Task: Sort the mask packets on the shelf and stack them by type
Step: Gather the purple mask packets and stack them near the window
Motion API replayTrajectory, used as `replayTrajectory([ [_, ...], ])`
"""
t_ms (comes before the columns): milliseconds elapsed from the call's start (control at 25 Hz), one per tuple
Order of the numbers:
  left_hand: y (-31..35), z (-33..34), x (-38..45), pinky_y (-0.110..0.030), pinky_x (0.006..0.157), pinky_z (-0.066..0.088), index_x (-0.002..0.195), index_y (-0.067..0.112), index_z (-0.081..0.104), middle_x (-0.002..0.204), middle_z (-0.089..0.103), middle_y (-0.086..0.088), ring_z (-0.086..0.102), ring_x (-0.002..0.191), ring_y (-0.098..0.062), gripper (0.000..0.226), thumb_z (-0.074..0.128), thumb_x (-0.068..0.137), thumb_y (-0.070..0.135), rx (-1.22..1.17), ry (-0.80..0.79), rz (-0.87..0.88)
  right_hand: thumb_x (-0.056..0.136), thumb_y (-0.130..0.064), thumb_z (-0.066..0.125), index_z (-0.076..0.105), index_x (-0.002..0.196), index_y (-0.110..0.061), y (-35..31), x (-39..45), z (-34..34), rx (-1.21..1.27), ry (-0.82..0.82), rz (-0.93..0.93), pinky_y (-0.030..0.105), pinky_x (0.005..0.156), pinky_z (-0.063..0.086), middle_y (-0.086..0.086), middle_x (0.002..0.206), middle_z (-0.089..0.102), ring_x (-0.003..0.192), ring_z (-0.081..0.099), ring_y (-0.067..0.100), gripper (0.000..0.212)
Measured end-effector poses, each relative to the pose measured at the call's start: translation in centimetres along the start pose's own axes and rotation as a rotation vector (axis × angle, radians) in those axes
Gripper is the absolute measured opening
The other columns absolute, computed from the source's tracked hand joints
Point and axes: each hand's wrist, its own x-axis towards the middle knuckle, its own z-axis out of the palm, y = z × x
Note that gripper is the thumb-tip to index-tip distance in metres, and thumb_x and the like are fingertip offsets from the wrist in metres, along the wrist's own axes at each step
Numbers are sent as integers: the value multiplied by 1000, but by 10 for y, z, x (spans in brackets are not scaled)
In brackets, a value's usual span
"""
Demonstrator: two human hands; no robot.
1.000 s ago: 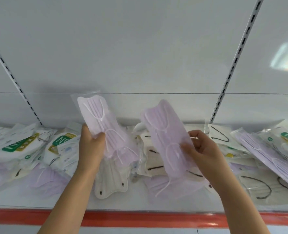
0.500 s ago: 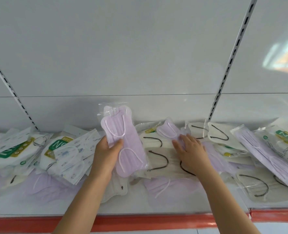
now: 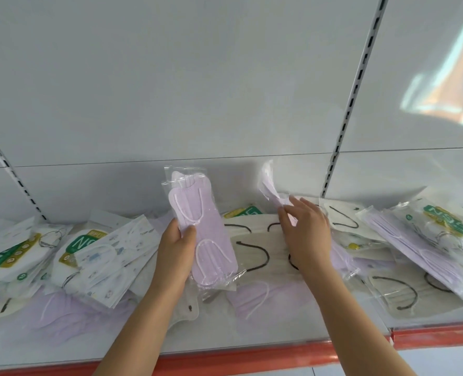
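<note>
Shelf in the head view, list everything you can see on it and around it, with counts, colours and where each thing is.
Held lilac mask packets: at least two stacked, lilac in clear wrap, upright at centre.
Lifted lilac packet: one, right of centre, raised off the pile.
Lilac packets at right: a few, count unclear, slanted pile.
Beige packets with black loops: several, centre and right, lying flat.
White packets with green labels: several, far left; more at far right.
White patterned packets: a few, left of centre.
Shelf: one, white with red front edge.
Left hand: grips the held packets.
Right hand: pinches the lifted packet.
</note>
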Motion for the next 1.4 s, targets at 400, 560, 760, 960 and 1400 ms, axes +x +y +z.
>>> replayTrajectory([
  [400, 0, 34, 6, -36, 87, 56, 116, 21, 63, 114, 71, -5, 69, 95, -16, 16, 57, 101, 18, -300, -46, -124, 103, -36, 46, 50, 144, -21, -44, -53, 7, 189, -369, -265, 21, 109, 36, -5, 146, 52, 137, 44, 12, 44],
  [560, -8, 16, 22, -52, 101, 51, 123, 22, 60, 120, 69, -4, 67, 108, -26, 29, 64, 96, 13, -314, 71, -96, 95, -51, 52, 53, 130, -18, 4, -42, -13, -347, -201, 178, 35, 100, 36, -2, 129, 59, 125, 47, 25, 47],
  [760, 9, 1, 29, -36, 96, 52, 123, 18, 62, 114, 69, 2, 67, 103, -15, 35, 67, 92, 4, -387, 207, 12, 94, -26, 56, 63, 78, -9, 34, -36, -10, -253, -185, 285, 36, 62, 45, 4, 76, 60, 79, 61, 27, 24],
  [960, 21, 7, 9, -27, 92, 46, 117, 27, 60, 112, 66, 10, 63, 98, -5, 24, 64, 97, 14, -305, 185, 98, 98, -27, 54, 67, 73, -17, 7, -29, -22, -104, 72, 187, 28, 44, 30, 1, 50, 51, 48, 45, 21, 30],
  [1400, 20, 31, -13, -40, 95, 57, 121, 22, 65, 109, 76, 5, 72, 103, -11, 34, 71, 90, 33, -442, -148, 35, 101, -13, 54, 64, 130, -13, -66, -59, 2, 508, -301, -542, 25, 113, 36, -4, 136, 61, 135, 47, 3, 30],
])
